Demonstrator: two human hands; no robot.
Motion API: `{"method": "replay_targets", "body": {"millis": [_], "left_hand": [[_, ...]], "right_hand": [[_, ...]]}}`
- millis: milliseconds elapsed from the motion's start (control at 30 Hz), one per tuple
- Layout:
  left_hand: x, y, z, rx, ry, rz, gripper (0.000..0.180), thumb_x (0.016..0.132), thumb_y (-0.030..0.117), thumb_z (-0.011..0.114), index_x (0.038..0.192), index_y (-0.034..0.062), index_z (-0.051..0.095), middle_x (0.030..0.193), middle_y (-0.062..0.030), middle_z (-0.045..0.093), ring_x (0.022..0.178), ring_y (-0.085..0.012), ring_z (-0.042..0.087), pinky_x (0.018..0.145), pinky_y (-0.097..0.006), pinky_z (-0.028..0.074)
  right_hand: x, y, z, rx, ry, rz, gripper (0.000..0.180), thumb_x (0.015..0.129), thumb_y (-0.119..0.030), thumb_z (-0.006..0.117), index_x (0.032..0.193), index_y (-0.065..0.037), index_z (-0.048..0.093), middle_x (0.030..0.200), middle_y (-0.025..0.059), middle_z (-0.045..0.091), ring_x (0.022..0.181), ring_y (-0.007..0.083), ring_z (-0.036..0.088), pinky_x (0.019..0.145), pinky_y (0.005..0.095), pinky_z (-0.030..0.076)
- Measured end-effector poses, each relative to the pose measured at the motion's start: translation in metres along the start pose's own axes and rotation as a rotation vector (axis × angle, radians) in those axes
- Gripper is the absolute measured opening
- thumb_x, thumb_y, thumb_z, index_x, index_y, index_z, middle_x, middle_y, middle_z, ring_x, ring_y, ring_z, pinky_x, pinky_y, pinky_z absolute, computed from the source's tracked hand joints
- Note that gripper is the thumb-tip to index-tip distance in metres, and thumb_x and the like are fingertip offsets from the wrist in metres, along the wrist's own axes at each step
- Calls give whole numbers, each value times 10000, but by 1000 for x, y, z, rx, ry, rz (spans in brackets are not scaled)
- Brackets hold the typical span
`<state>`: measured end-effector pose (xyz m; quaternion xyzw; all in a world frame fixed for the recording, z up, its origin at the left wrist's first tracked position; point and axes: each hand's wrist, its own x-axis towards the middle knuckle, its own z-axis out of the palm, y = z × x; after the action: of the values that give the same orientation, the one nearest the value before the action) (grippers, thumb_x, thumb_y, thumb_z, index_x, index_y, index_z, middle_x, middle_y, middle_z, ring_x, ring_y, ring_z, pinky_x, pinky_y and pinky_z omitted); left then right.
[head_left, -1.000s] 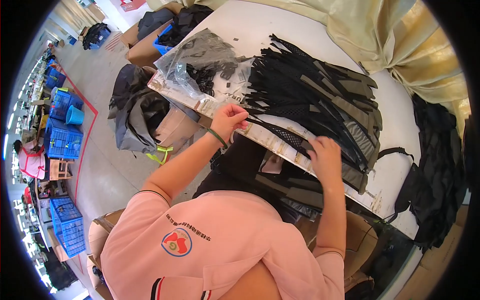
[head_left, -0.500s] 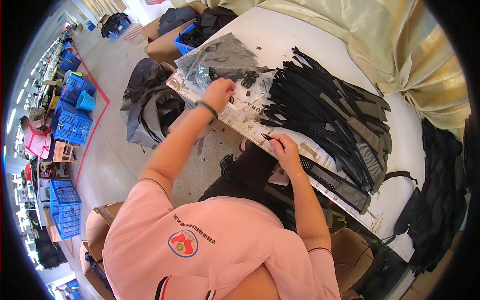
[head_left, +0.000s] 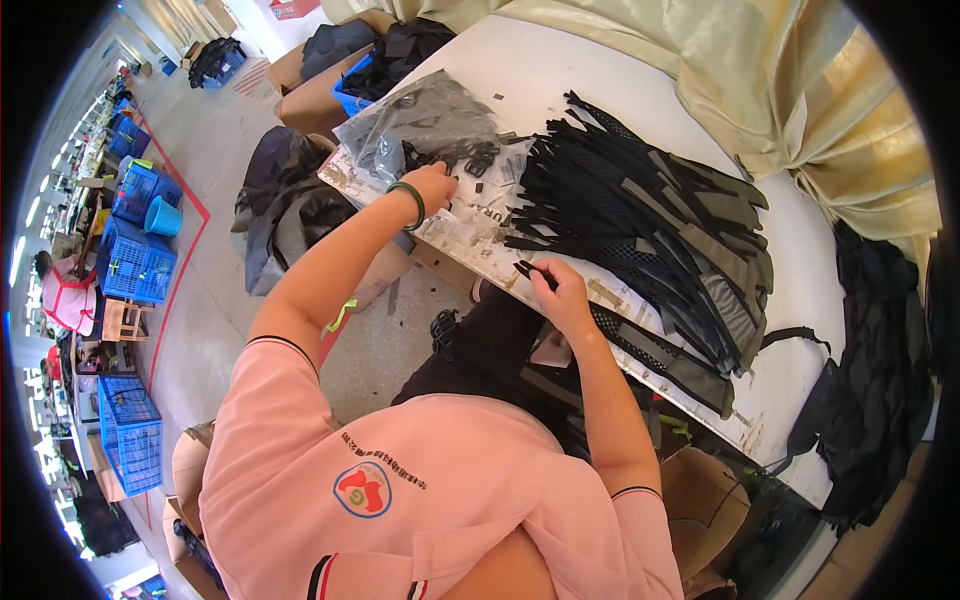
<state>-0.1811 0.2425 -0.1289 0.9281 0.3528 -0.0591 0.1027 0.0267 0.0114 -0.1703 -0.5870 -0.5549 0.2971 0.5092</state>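
Observation:
Over the near edge of the plastic bag and its loose black buckles (head_left: 482, 158), my left hand (head_left: 430, 188) reaches down with bent fingers. A small dark bit shows by its fingertips, too small to make out. The clear bag (head_left: 425, 108) lies just beyond. At the table's front edge my right hand (head_left: 562, 292) is closed round the narrow black end of a strap (head_left: 525, 269), its tip poking out toward the left. Behind this hand a black mesh strap with grey trim (head_left: 665, 360) lies along the edge; whether it is the same piece is hidden.
A large fanned pile of black and grey straps (head_left: 640, 230) covers the middle of the white table (head_left: 585, 60). Dark fabric (head_left: 875, 380) hangs at the right end, below a gold curtain (head_left: 750, 70). Left of the table stand a dark bag (head_left: 280, 210) and a blue crate (head_left: 352, 95).
My left hand has dipped closer to the buckles, its fingers now among them. My right hand keeps the strap end, turned slightly. The whole view has shifted a little.

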Motion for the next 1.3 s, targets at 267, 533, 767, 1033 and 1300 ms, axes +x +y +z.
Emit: {"method": "replay_targets", "body": {"millis": [267, 533, 767, 1033, 1300], "left_hand": [[-5, 3, -14, 75, -127, -37, 179, 737, 169, 720, 902, 127, 665, 1006, -112, 523, 902, -308, 584, 755, -404, 475], [-9, 0, -13, 80, -163, -71, 179, 698, 149, 747, 829, 101, 635, 975, -107, 532, 899, -305, 583, 753, -394, 475], [1, -14, -4, -78, 80, -187, 360, 722, 220, 736, 1030, 136, 570, 1017, -117, 532, 907, -324, 580, 771, -406, 476], [9, -5, 5, -7, 184, -183, 358, 738, 227, 727, 1051, 164, 565, 1060, -103, 548, 925, -332, 575, 796, -413, 475], [-18, 68, -3, -1426, 253, 4, 185, 809, 51, 644, 985, 36, 589, 795, -46, 621, 699, -133, 608, 602, -275, 492]], "right_hand": [[0, 1, -2, -59, -72, -22, 151, 821, -118, 621, 921, -9, 649, 799, 114, 600, 697, 258, 573, 652, 309, 455], [2, -1, -1, -144, -42, -21, 148, 822, -127, 610, 912, -14, 641, 847, 117, 615, 741, 284, 596, 671, 311, 467], [2, 0, 1, -124, -24, -34, 151, 824, -133, 608, 905, -9, 639, 829, 120, 613, 734, 282, 594, 667, 315, 467], [3, 9, 1, -21, -85, 89, 157, 801, -117, 642, 906, -1, 658, 804, 113, 615, 707, 274, 587, 663, 301, 465], [5, -18, -8, 335, -62, 359, 142, 844, -110, 622, 924, 3, 654, 755, 31, 623, 621, 82, 521, 581, 235, 438]]}}
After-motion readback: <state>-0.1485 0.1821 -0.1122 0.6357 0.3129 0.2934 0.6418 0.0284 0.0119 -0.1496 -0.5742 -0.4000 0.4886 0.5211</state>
